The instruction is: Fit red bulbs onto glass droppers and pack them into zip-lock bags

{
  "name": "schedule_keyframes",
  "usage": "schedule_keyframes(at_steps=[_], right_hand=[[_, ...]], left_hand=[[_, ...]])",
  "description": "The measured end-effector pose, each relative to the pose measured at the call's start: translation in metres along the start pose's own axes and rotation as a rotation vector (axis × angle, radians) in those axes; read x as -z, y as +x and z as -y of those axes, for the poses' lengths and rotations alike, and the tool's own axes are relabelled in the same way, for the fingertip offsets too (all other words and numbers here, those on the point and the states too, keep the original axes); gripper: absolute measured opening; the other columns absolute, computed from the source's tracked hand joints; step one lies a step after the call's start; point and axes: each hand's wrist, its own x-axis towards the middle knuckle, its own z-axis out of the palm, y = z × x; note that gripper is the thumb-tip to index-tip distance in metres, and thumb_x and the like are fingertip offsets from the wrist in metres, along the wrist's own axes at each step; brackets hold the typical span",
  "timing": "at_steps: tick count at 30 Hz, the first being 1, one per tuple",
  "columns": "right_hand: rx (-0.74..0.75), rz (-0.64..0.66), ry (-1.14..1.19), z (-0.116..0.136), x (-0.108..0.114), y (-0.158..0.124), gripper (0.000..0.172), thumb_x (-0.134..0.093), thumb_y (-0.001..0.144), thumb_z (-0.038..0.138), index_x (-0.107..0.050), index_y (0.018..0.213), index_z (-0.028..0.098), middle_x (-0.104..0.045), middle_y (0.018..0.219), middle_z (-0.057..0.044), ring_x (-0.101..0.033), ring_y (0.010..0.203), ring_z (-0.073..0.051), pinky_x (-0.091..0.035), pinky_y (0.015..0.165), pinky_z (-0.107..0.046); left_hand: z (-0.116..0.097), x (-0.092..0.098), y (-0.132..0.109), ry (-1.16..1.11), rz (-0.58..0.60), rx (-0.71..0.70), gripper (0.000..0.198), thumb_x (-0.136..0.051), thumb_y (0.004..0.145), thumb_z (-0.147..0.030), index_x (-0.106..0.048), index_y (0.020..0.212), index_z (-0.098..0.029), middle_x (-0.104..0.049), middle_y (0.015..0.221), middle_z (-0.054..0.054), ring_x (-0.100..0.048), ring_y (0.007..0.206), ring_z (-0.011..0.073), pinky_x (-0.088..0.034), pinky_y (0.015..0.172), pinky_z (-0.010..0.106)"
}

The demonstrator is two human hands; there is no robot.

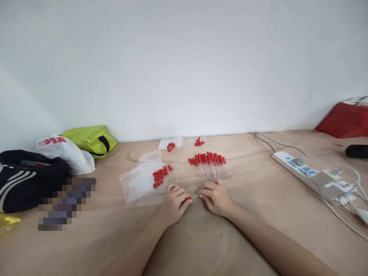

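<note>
Between the finger and thumb of my left hand (175, 202) is a red rubber dropper bulb (187, 199), mostly hidden by the fingers. A thin clear dropper tube (195, 196) spans from that bulb to my right hand (216, 198), which pinches its other end. Just beyond my right hand lies a fanned row of droppers (212, 161) with red bulbs on their tubes. Several bare tubes (178, 171) lie side by side left of that row. Loose red bulbs (158, 184) rest by my left hand on clear zip bags (135, 184).
More red bulbs (170, 146) and small bags (163, 144) lie near the wall. On the right are a power strip (293, 165) with plugs and cables and a red bag (345, 120). A dark bag (28, 188), white plastic bag (69, 155) and green bag (92, 138) stand left.
</note>
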Motion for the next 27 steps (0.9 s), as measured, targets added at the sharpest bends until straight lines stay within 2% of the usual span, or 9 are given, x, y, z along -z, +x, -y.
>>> schedule_keyframes(at_steps=[7, 13, 17, 21, 25, 27], right_hand=[[0.022, -0.021, 0.033, 0.007, -0.004, 0.0, 0.026, -0.035, 0.086, 0.02, -0.059, 0.075, 0.018, -0.058, 0.068, 0.0, -0.047, 0.064, -0.011, -0.018, 0.066, -0.029], [0.014, -0.013, 0.002, 0.01, -0.011, 0.001, 0.026, -0.036, 0.085, 0.02, -0.058, 0.072, 0.018, -0.057, 0.066, 0.0, -0.046, 0.062, -0.011, -0.018, 0.064, -0.028], [-0.007, 0.0, -0.028, 0.013, -0.01, 0.003, 0.024, -0.037, 0.086, 0.019, -0.059, 0.076, 0.018, -0.059, 0.07, 0.0, -0.047, 0.064, -0.011, -0.018, 0.064, -0.028], [0.025, -0.012, -0.153, 0.017, -0.005, 0.007, 0.019, -0.041, 0.086, 0.021, -0.06, 0.081, 0.02, -0.06, 0.074, -0.001, -0.047, 0.072, -0.013, -0.018, 0.064, -0.029], [0.045, 0.007, -0.254, 0.018, -0.002, 0.009, 0.016, -0.046, 0.083, 0.021, -0.061, 0.079, 0.02, -0.06, 0.076, -0.003, -0.046, 0.076, -0.015, -0.017, 0.065, -0.031], [-0.013, 0.009, -0.264, 0.017, -0.003, 0.013, 0.017, -0.045, 0.083, 0.021, -0.061, 0.078, 0.02, -0.06, 0.074, -0.003, -0.047, 0.076, -0.015, -0.017, 0.064, -0.031]], left_hand=[[-0.002, -0.001, -0.001, -0.008, -0.066, -0.044, 0.021, -0.043, 0.085, -0.025, -0.057, 0.071, -0.018, -0.057, 0.067, 0.0, -0.05, 0.067, 0.0144, -0.032, 0.085, 0.037], [-0.002, -0.003, -0.001, -0.021, -0.068, -0.085, 0.019, -0.042, 0.085, -0.022, -0.056, 0.073, -0.018, -0.057, 0.066, 0.0, -0.05, 0.067, 0.0137, -0.03, 0.086, 0.037], [0.001, -0.002, 0.0, -0.018, -0.063, -0.048, 0.02, -0.042, 0.085, -0.023, -0.058, 0.075, -0.018, -0.059, 0.069, 0.0, -0.051, 0.07, 0.0145, -0.03, 0.086, 0.036], [0.007, 0.003, 0.001, 0.018, -0.087, 0.001, 0.019, -0.043, 0.086, -0.024, -0.06, 0.077, -0.02, -0.061, 0.072, 0.0, -0.052, 0.073, 0.0156, -0.027, 0.087, 0.039], [0.014, 0.007, 0.0, 0.072, -0.158, 0.015, 0.017, -0.046, 0.085, -0.027, -0.062, 0.08, -0.023, -0.063, 0.074, -0.001, -0.054, 0.073, 0.0158, -0.028, 0.087, 0.038], [0.019, 0.008, 0.0, 0.142, -0.24, 0.08, 0.015, -0.051, 0.082, -0.032, -0.062, 0.085, -0.023, -0.064, 0.079, 0.002, -0.055, 0.078, 0.0181, -0.03, 0.085, 0.038]])
